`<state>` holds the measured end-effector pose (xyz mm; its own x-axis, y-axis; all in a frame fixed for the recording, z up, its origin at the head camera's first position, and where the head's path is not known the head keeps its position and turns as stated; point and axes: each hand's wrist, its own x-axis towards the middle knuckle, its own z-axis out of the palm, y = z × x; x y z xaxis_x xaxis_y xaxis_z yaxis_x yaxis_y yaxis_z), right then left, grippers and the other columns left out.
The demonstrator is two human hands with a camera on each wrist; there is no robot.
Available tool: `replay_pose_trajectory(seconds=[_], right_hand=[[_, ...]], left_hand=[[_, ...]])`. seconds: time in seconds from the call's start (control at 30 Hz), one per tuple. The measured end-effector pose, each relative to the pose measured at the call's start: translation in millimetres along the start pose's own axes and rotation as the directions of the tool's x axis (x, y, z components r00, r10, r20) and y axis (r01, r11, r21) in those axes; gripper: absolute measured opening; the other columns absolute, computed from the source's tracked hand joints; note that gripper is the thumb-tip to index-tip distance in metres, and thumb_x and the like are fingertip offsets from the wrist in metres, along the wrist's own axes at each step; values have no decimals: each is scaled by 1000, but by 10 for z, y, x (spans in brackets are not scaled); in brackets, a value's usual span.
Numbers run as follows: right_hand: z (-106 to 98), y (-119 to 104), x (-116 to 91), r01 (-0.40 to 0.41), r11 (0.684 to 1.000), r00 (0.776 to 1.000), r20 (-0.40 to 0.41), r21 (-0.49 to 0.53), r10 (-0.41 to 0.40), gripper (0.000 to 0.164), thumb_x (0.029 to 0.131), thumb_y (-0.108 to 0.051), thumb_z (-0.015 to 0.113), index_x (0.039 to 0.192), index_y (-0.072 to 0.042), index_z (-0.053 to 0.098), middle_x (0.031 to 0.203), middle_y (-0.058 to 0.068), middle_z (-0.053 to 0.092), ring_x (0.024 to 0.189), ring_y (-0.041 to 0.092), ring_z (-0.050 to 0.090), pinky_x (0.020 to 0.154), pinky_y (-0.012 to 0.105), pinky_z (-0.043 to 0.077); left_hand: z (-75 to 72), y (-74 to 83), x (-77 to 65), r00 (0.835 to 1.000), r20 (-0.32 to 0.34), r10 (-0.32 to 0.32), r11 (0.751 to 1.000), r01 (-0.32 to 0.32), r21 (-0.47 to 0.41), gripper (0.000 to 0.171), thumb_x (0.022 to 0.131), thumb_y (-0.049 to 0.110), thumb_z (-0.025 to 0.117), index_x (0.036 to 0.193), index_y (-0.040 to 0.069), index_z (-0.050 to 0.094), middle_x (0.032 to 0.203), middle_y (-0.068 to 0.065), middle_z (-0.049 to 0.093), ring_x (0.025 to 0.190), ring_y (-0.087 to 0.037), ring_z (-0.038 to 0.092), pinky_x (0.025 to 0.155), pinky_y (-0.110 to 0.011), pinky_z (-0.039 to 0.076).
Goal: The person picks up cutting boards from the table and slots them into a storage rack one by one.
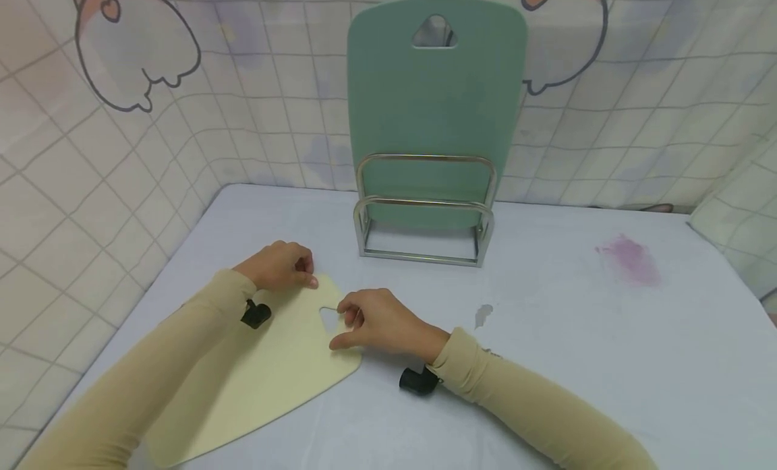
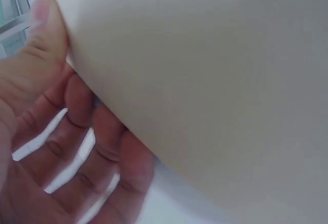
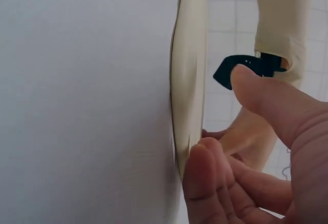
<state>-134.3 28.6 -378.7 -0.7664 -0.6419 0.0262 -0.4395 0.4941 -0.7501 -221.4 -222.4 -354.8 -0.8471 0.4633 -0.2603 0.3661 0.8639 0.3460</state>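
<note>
A cream cutting board (image 1: 261, 369) lies slantwise on the left of the white table, with a handle hole (image 1: 330, 319) at its far end. At the board's far left edge my left hand (image 1: 280, 266) holds the rim. In the left wrist view its thumb (image 2: 43, 26) is beside the edge and its fingers are along the rim; some fingertip contact is hidden. My right hand (image 1: 385, 324) is at the handle end, fingers bent loosely near the hole. From the right wrist view, its fingertips (image 3: 200, 167) are by the board's end while the thumb stands apart.
Behind the hands a metal rack (image 1: 425, 258) holds an upright green cutting board (image 1: 437, 112). A pink stain (image 1: 632, 259) and a grey mark (image 1: 483, 315) show on the white tablecloth (image 1: 577, 362). Patterned cloth walls (image 1: 273, 106) border the table at the back and left.
</note>
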Motion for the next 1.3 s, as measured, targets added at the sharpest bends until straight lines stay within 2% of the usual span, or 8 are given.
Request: replay_pose_trajectory(seconds=[0.13, 0.33, 0.53, 0.63, 0.77, 0.9, 1.0, 1.3], right_hand=[[1, 6, 3, -9, 999, 1000, 13, -33, 9, 53, 76, -30, 92, 117, -2, 73, 91, 1, 72, 79, 3, 63, 76, 15, 50], [-45, 24, 6, -21, 996, 1000, 21, -84, 23, 62, 70, -30, 96, 121, -2, 72, 89, -1, 68, 78, 2, 59, 77, 17, 49], [-67, 15, 6, -40, 994, 998, 52, -99, 45, 65, 71, -26, 96, 126, -1, 70, 93, 0, 67, 81, 4, 59, 77, 18, 49], [-77, 11, 2, -24, 991, 997, 63, -133, 33, 67, 70, -29, 97, 125, -2, 69, 92, -1, 66, 80, 5, 57, 76, 18, 48], [-89, 20, -2, 8, 985, 997, 71, -172, 5, 65, 66, -33, 99, 117, -5, 69, 89, -2, 62, 79, 6, 53, 73, 18, 44], [-100, 30, -2, 37, 979, 997, 73, -200, -22, 51, 67, -32, 98, 98, -6, 67, 83, -1, 58, 77, 9, 49, 69, 18, 39], [-108, 34, -2, 46, 972, 997, 74, -230, -30, 47, 68, -31, 97, 86, -5, 62, 79, 0, 55, 76, 10, 47, 67, 19, 36], [-120, 45, -7, 21, 963, 996, 94, -269, 4, 47, 71, -34, 95, 81, -5, 59, 78, -3, 47, 75, 11, 44, 65, 19, 34]], left_hand=[[-34, 51, 11, 999, 23, -22, 1000, 22, 6, 23, 95, 31, 75, 93, 10, 66, 87, -4, 67, 74, -15, 54, 68, -27, 43], [-37, 85, 31, 998, -1, -67, 998, 67, 20, 26, 96, 32, 73, 97, 8, 66, 87, -5, 65, 75, -17, 54, 68, -28, 43], [-54, 131, 12, 993, 9, -116, 993, 116, 16, 28, 97, 32, 72, 97, 6, 64, 85, -4, 60, 77, -18, 53, 69, -29, 43], [-61, 150, 10, 991, 13, -132, 991, 132, 23, 28, 98, 33, 71, 97, 6, 64, 86, -5, 61, 78, -19, 53, 69, -30, 43], [-63, 165, 15, 985, 14, -173, 985, 173, 17, 32, 98, 36, 70, 99, 5, 63, 87, -6, 61, 78, -20, 53, 69, -30, 43], [-63, 177, 28, 980, 14, -200, 980, 199, 18, 36, 99, 38, 69, 101, 2, 63, 88, -8, 62, 80, -21, 54, 70, -30, 44], [-64, 184, 39, 977, 12, -211, 977, 211, 26, 38, 99, 39, 68, 101, 1, 64, 89, -8, 63, 80, -21, 55, 71, -31, 45], [-52, 205, 53, 969, 19, -245, 969, 244, 39, 41, 99, 41, 68, 100, 0, 64, 88, -8, 62, 80, -21, 55, 70, -30, 45]])
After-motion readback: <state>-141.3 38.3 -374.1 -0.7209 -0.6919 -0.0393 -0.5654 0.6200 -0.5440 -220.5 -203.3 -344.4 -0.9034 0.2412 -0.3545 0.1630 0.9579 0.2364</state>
